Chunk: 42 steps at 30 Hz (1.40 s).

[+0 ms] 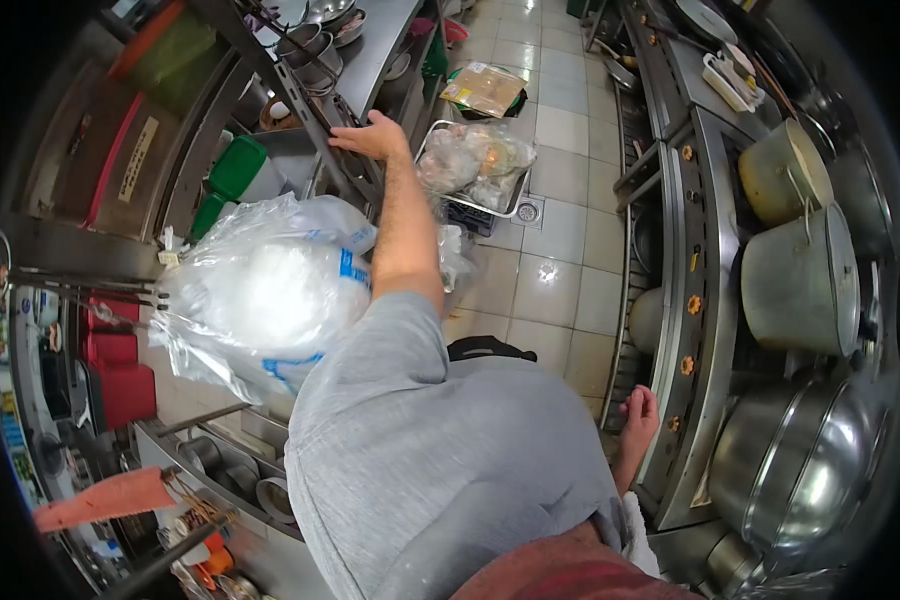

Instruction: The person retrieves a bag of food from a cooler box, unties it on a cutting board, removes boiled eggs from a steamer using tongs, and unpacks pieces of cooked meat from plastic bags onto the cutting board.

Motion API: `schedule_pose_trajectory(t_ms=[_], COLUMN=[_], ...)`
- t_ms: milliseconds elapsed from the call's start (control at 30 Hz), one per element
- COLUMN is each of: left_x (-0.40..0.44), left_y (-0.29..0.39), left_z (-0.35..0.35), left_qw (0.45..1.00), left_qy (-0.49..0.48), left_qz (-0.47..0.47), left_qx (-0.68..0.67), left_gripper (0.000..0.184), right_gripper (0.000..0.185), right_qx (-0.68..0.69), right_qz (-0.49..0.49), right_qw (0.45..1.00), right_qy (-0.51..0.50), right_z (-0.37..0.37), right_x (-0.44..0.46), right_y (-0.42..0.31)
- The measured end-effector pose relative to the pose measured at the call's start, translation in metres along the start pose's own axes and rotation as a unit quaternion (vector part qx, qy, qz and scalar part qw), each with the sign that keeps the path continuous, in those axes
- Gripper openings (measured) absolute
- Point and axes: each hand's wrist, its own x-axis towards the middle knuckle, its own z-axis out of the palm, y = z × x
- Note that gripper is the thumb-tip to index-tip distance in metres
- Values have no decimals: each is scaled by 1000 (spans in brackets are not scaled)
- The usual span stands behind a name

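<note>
My left hand is stretched out at the upper middle, fingers apart, beside the metal upright of a rack; nothing is in it. Below and left of that arm is a large clear plastic bag with white contents and blue print. Low on the right, near the stove front, my right hand hangs with its fingers curled; whether it holds anything cannot be made out. A metal tray of plastic-bagged food stands right of my left forearm.
Large pots and a big steel bowl line the stove on the right. Tiled floor runs ahead. Green-lidded containers stand left, red bins farther left. A flat brown package lies beyond the tray.
</note>
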Motion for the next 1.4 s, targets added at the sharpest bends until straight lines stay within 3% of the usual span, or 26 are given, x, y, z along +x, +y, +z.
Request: schedule_pose_trajectory(t_ms=[33,67,100,167,233,300,333,367,400,500,633,767,833,900,967,1033,1100,1167,1233,1300,1400], left_x=[1,8,12,17,31,44,49,50,43,3,-48,-67,-65,-59,-43,-20,4,16,11,-6,-38], left_y=[-10,-21,-16,-14,-39,-57,-64,-69,-69,-44,1,38,42,51,36,25,36,43,68,106,162], left_z=[0,-4,-8,-17,-2,5,11,20,21,9,-23,-65,-81,-99,-107,-112,-126,-140,-151,-154,-146], left_qw=[999,998,998,983,987,983,979,980,969,948,942,919,911,891,912,953,956,918,900,837,742], left_qy=[26,-58,-49,-168,-140,-175,-196,-195,-220,-223,-271,-342,-364,-409,-352,-240,-172,-250,-322,-450,-566], left_qz=[-33,-29,-28,-60,-26,10,48,48,112,224,195,188,188,183,192,71,10,66,73,97,41], left_qx=[-3,0,-5,43,78,46,7,7,20,25,-36,-59,-46,-71,-86,-169,-236,-300,-285,-296,-356], left_gripper=[76,80,80,82,74,58,38,38,33,31,26,20,17,15,17,22,21,20,22,27,36], right_gripper=[22,22,22,23,21,21,21,21,21,23,38,45,44,38,34,28,30,38,66,78,87], right_qx=[-2,5,16,16,-10,-15,-20,-45,-71,-83,-117,-36,-27,-35,-40,-54,-62,-14,-69,35,65], right_qz=[-5,-10,-16,-26,-33,-32,-34,-55,-74,-161,-381,-495,-496,-364,-365,-375,-362,-321,-222,-167,-176], right_qw=[1000,1000,998,997,992,989,987,979,968,931,833,802,800,776,783,801,808,797,784,745,693], right_qy=[-7,-29,-51,-73,-122,-140,-157,-193,-228,-316,-383,-333,-337,-514,-503,-463,-460,-511,-576,-645,-696], right_z=[-3,-3,-1,-1,4,22,36,50,66,145,287,431,473,497,508,511,504,491,465,441,361], right_x=[12,25,38,61,81,95,105,116,127,150,181,174,166,159,156,161,174,186,194,205,189], right_y=[-3,-7,-10,-14,-26,-47,-61,-75,-89,-145,-221,-260,-268,-269,-267,-270,-272,-273,-274,-248,-254])
